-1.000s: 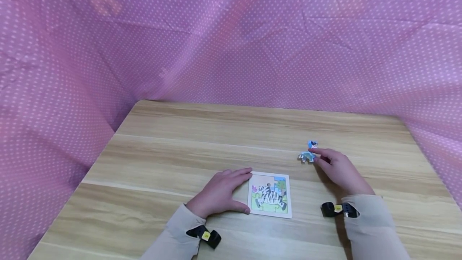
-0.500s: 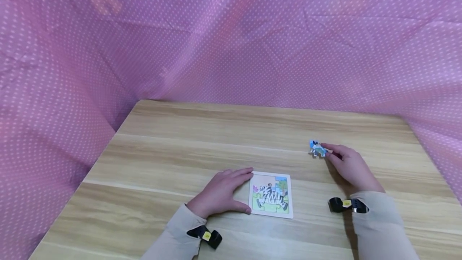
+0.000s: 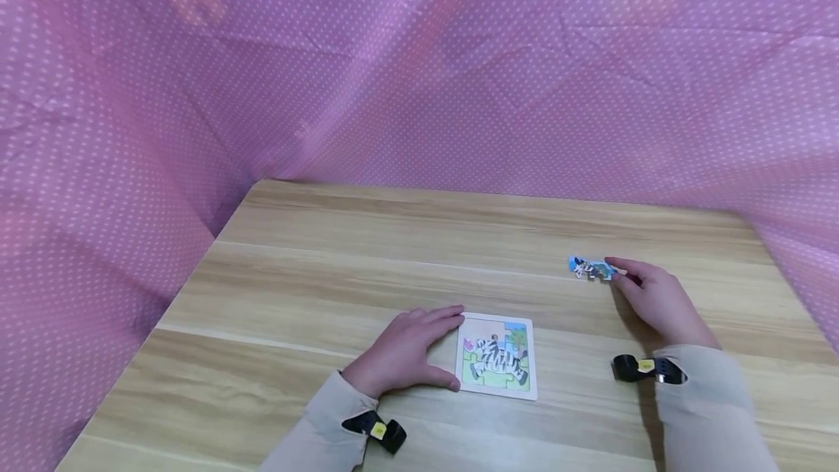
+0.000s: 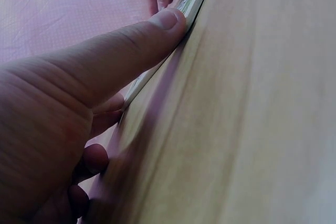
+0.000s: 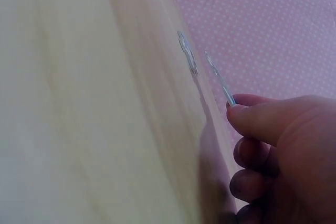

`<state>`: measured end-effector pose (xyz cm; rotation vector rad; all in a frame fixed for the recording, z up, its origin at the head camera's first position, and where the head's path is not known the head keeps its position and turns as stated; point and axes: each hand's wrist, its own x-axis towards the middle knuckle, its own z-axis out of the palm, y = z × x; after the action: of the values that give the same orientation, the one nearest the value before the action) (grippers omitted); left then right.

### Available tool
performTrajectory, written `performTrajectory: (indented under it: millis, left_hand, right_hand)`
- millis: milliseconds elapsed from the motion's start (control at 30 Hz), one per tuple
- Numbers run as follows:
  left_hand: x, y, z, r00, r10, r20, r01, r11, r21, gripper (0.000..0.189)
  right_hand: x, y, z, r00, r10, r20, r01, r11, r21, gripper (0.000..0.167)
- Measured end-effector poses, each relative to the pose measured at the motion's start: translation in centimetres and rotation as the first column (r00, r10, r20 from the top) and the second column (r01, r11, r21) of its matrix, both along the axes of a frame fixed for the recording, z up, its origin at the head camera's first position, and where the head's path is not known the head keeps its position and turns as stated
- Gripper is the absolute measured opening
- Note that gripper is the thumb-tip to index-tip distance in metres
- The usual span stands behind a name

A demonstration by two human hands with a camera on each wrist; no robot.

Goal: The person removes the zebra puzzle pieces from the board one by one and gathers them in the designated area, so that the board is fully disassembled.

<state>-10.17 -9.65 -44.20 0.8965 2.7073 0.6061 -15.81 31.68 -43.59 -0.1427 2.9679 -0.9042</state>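
My left hand [image 3: 406, 349] lies along the left side of a square zebra jigsaw board [image 3: 532, 359], thumb and forefinger touching its two left corners. In the left wrist view the thumb [image 4: 142, 38] presses on the board's edge. Most of the picture is filled in; a bare recess shows at the upper left. Farther back on the right, my right hand [image 3: 662, 304] pinches a blue and green puzzle piece [image 3: 603, 272] between thumb and forefinger. The right wrist view shows this piece raised off the table, while a second puzzle piece [image 5: 187, 53] lies flat just beyond.
The wood-grain table [image 3: 314, 275] stretches left and behind the board. A pink dotted cloth [image 3: 459, 93] hangs behind it and at both sides. Each wrist wears a black strap with a small camera, the right one [image 3: 629, 368] beside the sleeve.
My right hand has moved rightward with the pinched piece, from the near left of the loose piece to its right side. The left hand has stayed at the board.
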Motion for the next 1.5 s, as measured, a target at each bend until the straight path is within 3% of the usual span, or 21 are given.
performTrajectory:
  millis: [300,533,733,867,1033,1200,1333,1500]
  left_hand:
    - [-0.1,0.0,-0.1,1.000,-0.006,-0.006,0.006,1.000,0.006,0.100]
    - [-0.1,-0.1,-0.2,1.000,-0.006,-0.016,0.006,1.000,-0.002,0.101]
    - [-0.1,0.1,-0.2,1.000,-0.005,-0.019,0.005,1.000,0.003,0.101]
    - [0.0,0.1,-0.2,1.000,-0.011,-0.025,0.011,1.000,0.002,0.101]
    - [0.0,0.2,-0.2,1.000,-0.012,-0.014,0.012,1.000,0.003,0.100]
    - [-0.1,0.3,-0.3,1.000,-0.015,-0.015,0.015,1.000,-0.003,0.100]
    - [-0.1,0.1,-0.3,1.000,-0.015,-0.010,0.015,1.000,-0.006,0.100]
    - [-0.2,-0.1,-0.3,1.000,-0.008,-0.006,0.007,1.000,-0.011,0.099]
  right_hand:
    - [-0.7,1.3,-0.1,1.000,-0.010,0.014,0.010,0.999,0.033,0.045]
    - [-1.1,1.2,0.6,0.994,-0.005,0.111,0.000,0.999,0.040,0.050]
    - [-1.2,1.3,0.8,0.998,-0.016,0.061,0.012,0.998,0.066,0.054]
    - [-1.0,1.1,0.4,1.000,-0.024,0.019,0.023,0.999,0.038,0.044]
    - [-0.8,1.0,0.1,0.999,-0.046,0.029,0.045,0.999,0.024,0.036]
    - [-0.7,1.0,0.2,0.997,-0.066,0.050,0.066,0.998,0.011,0.041]
    - [-0.3,0.7,0.0,0.992,-0.125,0.035,0.128,0.989,-0.076,0.049]
    - [0.5,-0.4,-0.6,0.978,-0.208,0.014,0.205,0.951,-0.229,0.047]
